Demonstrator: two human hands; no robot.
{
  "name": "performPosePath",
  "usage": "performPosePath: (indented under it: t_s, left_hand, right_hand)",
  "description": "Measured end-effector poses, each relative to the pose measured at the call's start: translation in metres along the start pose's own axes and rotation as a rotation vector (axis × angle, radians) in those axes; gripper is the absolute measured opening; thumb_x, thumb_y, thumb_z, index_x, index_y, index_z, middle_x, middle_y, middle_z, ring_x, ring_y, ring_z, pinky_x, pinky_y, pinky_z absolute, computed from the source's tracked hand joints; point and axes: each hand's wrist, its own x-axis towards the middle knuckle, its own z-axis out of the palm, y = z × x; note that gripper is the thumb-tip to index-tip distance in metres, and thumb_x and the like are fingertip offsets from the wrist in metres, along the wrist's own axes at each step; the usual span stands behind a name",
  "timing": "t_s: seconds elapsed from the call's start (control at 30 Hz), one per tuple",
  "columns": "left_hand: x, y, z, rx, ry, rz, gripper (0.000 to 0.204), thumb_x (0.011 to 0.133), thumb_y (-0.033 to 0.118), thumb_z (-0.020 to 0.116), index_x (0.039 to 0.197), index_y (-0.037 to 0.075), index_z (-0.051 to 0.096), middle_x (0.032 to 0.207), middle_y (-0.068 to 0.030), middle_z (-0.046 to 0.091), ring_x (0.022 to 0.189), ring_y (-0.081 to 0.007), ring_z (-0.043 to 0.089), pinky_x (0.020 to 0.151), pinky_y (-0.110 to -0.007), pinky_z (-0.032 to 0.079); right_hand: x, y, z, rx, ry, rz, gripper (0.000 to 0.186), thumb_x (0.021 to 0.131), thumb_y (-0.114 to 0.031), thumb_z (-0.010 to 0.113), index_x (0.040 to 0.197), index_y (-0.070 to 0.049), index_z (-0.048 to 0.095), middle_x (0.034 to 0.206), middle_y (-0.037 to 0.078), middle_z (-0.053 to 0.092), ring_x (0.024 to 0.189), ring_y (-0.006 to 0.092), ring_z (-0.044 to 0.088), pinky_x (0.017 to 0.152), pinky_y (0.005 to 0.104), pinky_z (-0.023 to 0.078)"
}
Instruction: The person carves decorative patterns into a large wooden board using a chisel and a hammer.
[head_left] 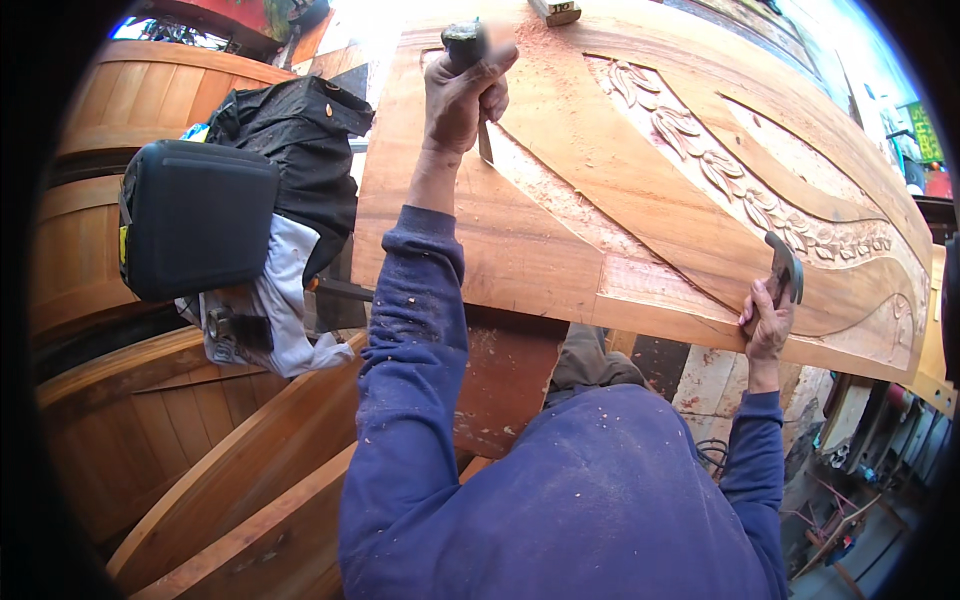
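Observation:
A large wooden panel [560,150] lies in front of me, carved with a band of leaves [720,165] and long recessed curves. My left hand [465,100] is closed around a chisel [485,143], whose narrow blade points down at the panel near the end of a recess on its left side. The top of its handle pokes out above my fist. At the panel's near right edge, my right hand [768,325] grips a hammer [786,268] close under its dark head. Most of the hammer's handle is hidden by my fingers.
Wood shavings [540,60] litter the panel, and a small wooden block [556,11] sits at its far edge. To the left, a black hard case [200,220], a black bag [300,130] and a white cloth [290,300] rest on more wooden panels [190,400].

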Motion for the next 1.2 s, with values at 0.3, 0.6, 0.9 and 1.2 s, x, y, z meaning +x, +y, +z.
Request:
performPosePath:
  t_s: [0.3,0.6,0.9,1.2]
  left_hand:
    - [0.000,0.002,0.001,-0.011,-0.014,-0.041,0.018,0.095,0.021,0.076,0.085,0.010,0.065,0.054,0.0040,0.043,0.043,-0.0058,0.039,0.041,-0.024,0.032]
    - [-0.001,0.003,0.001,0.012,-0.017,-0.024,0.024,0.096,0.022,0.076,0.078,0.013,0.061,0.054,0.0042,0.042,0.041,-0.0057,0.039,0.039,-0.024,0.031]
    - [-0.001,0.004,0.005,0.026,-0.014,0.007,0.028,0.096,0.021,0.075,0.073,0.013,0.060,0.053,0.0036,0.042,0.041,-0.0064,0.039,0.039,-0.025,0.030]
    - [-0.001,0.002,0.000,0.024,-0.014,-0.022,0.029,0.096,0.021,0.075,0.072,0.012,0.060,0.053,0.0035,0.042,0.041,-0.0064,0.039,0.039,-0.025,0.030]
  right_hand:
    - [0.002,0.006,-0.007,-0.011,0.000,0.016,0.059,0.098,-0.006,0.067,0.152,-0.012,0.044,0.084,-0.001,0.051,0.055,0.0090,0.048,0.046,0.0232,0.044]
    - [-0.002,0.002,0.000,-0.029,0.027,0.000,0.032,0.098,-0.008,0.067,0.128,-0.009,0.057,0.082,-0.002,0.051,0.057,0.0086,0.049,0.046,0.0232,0.044]
    - [-0.002,0.001,0.002,-0.030,0.022,-0.020,0.033,0.098,-0.007,0.066,0.129,-0.009,0.056,0.081,-0.002,0.051,0.056,0.0085,0.049,0.045,0.0225,0.043]
    - [-0.002,0.002,0.002,-0.017,0.035,-0.010,0.034,0.097,-0.006,0.068,0.128,-0.008,0.055,0.082,-0.001,0.052,0.055,0.0095,0.049,0.044,0.0235,0.044]
